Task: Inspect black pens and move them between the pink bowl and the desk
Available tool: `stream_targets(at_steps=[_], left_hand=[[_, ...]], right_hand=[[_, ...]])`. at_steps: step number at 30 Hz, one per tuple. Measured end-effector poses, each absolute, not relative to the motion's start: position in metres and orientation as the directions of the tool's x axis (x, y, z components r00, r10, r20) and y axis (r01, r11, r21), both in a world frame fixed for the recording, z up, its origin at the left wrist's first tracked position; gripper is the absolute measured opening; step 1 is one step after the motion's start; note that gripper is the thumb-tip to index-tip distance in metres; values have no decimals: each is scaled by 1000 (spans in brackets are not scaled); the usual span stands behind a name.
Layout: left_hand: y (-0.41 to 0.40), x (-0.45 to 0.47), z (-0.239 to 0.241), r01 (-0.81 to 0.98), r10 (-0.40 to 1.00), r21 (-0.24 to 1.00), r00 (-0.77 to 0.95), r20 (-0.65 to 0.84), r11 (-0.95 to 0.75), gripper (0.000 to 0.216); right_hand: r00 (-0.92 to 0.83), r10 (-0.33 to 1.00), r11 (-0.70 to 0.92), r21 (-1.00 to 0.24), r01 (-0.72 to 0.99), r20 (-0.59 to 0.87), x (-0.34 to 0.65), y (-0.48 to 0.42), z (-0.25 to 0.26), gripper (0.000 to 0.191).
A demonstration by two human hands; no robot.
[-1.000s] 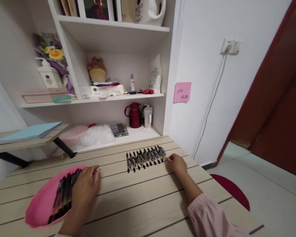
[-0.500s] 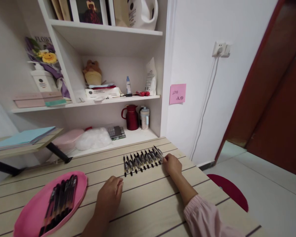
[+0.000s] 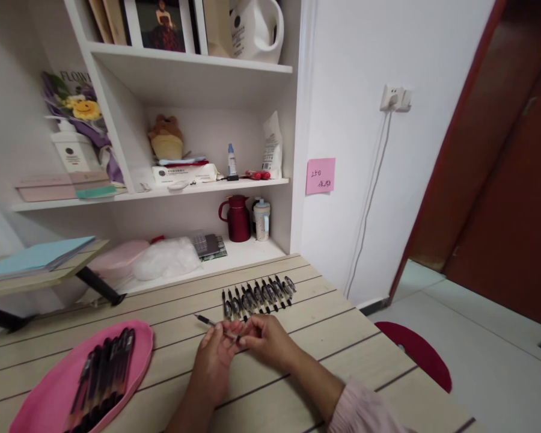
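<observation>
A slim black pen [image 3: 206, 320] lies across both hands just in front of the pen row, its tip pointing up and left. My left hand [image 3: 217, 349] holds its middle between thumb and fingers. My right hand [image 3: 267, 340] pinches its rear end. Behind the hands, a row of black pens with separate dark caps [image 3: 256, 296] spreads over the wooden table [image 3: 342, 361]. To the left, a pink tray [image 3: 40, 397] carries several capped dark pens [image 3: 101, 379] side by side.
A small raised stand [image 3: 63, 267] with blue papers [image 3: 36, 258] is at the left. White shelves [image 3: 193, 60] rise behind the table, holding a red jug [image 3: 238, 219] and a cup [image 3: 262, 219]. A red round stool [image 3: 415, 355] stands beyond the right edge.
My right hand has come from the right end of the row toward my left hand, bringing a pen. Both hands now hold it, and the view has shifted slightly.
</observation>
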State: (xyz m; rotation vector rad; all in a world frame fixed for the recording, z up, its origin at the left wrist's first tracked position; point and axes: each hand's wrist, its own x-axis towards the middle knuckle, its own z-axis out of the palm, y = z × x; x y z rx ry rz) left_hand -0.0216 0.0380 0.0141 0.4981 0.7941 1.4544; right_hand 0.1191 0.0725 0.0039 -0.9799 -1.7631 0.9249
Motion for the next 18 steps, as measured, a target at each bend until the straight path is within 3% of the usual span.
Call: stream_targets(at_steps=[3, 5, 7, 18], left_hand=[[37, -26, 8, -670, 974, 728, -30, -223, 146, 12], [36, -26, 5, -630, 976, 762, -31, -215, 148, 16], [35, -24, 2, -571, 980, 808, -36, -196, 141, 22], [34, -20, -3, -347, 980, 917, 65, -186, 197, 37]], right_hand=[[-89, 945, 325, -877, 354, 315, 152, 99, 12, 11], [242, 934, 71, -799, 597, 264, 183, 122, 17, 12], [348, 905, -44, -762, 646, 243, 210, 139, 20, 9], [364, 915, -149, -692, 706, 175, 218, 163, -2, 12]])
